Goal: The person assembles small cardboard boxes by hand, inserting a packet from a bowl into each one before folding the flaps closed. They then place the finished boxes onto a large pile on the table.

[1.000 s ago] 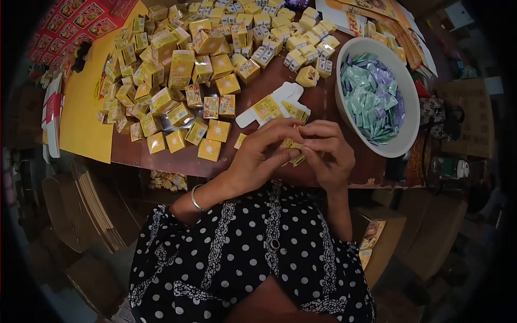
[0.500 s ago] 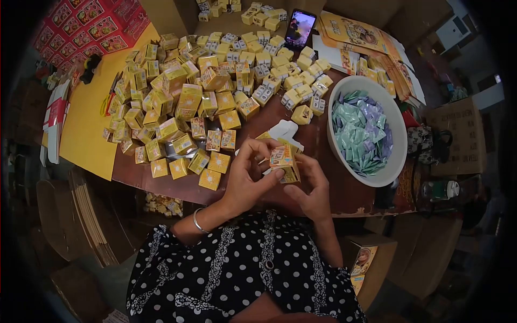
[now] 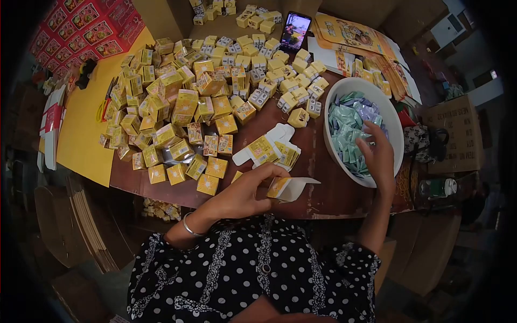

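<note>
My left hand [image 3: 245, 191] grips a small yellow carton [image 3: 279, 187] whose white flaps stand open towards the right. Over the white basin [image 3: 399, 116], my right hand [image 3: 378, 159] reaches in with fingers apart, close above or touching green sachets [image 3: 347, 125]; no held sachet shows. Purple sachets [image 3: 369, 112] lie in the same basin. Beyond my left hand rest flat, unfolded yellow-and-white cartons [image 3: 269, 148].
A heap of closed yellow boxes [image 3: 186, 105] covers the table's left side. Small yellow-and-white blocks [image 3: 296, 89] lie further back, near a propped phone [image 3: 295, 31]. Scissors [image 3: 105, 102] lie on a yellow sheet [image 3: 81, 137]. A lidded jar [image 3: 439, 187] stands right.
My right hand has left the carton and moved right, over the basin. The carton, still in my left hand, is now lower with its flaps open.
</note>
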`<act>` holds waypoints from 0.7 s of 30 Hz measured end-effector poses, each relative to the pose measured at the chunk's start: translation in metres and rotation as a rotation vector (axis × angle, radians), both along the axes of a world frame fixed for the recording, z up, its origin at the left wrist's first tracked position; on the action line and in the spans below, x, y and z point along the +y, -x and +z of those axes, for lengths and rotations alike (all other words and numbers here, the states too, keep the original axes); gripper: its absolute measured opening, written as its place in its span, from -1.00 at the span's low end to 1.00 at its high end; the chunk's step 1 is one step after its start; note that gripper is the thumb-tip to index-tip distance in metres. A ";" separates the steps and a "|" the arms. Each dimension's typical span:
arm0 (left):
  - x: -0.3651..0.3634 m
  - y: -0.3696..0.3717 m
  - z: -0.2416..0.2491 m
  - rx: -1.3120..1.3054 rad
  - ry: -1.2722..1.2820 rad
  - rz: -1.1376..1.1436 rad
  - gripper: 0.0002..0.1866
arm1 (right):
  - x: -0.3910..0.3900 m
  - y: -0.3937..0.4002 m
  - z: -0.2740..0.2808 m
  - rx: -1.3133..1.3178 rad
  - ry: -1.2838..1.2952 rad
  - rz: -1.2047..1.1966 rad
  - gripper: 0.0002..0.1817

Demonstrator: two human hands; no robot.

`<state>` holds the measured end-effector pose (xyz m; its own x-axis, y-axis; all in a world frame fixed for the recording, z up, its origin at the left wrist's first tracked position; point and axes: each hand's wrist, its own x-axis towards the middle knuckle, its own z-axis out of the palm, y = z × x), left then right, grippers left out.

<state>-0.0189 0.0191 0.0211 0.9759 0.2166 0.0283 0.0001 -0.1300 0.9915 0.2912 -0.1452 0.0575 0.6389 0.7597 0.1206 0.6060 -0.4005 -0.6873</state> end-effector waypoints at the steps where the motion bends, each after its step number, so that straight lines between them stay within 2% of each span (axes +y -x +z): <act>1: -0.002 0.000 0.002 0.026 0.164 0.032 -0.41 | 0.000 -0.011 -0.004 -0.227 0.223 0.019 -0.39; 2: -0.003 0.000 0.004 0.052 0.329 0.066 -0.43 | -0.001 -0.021 -0.012 -0.229 0.222 0.024 -0.39; 4: -0.002 -0.002 0.008 0.053 0.339 0.081 -0.41 | -0.001 -0.030 -0.025 -0.188 0.437 0.221 -0.40; 7: 0.000 -0.012 0.008 0.027 0.339 0.115 -0.36 | 0.003 -0.033 -0.035 -0.206 0.529 0.258 -0.44; 8: 0.002 -0.016 0.006 0.005 0.329 0.135 -0.32 | 0.001 -0.036 -0.042 -0.195 0.457 0.297 -0.40; 11: 0.008 -0.029 -0.005 0.018 0.396 0.129 -0.30 | 0.008 -0.031 -0.037 -0.114 0.524 0.206 -0.39; 15: 0.019 -0.041 -0.009 0.029 0.437 0.135 -0.30 | 0.011 -0.028 -0.023 -0.202 0.514 0.194 -0.32; 21: 0.033 -0.054 -0.024 0.021 0.408 0.097 -0.26 | 0.012 -0.033 -0.037 -0.242 0.488 0.145 -0.38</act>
<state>0.0353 0.0525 -0.0026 0.9497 0.2972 -0.0986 0.0138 0.2750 0.9613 0.3243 -0.1330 0.0208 0.5214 0.8423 -0.1366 0.7961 -0.5377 -0.2775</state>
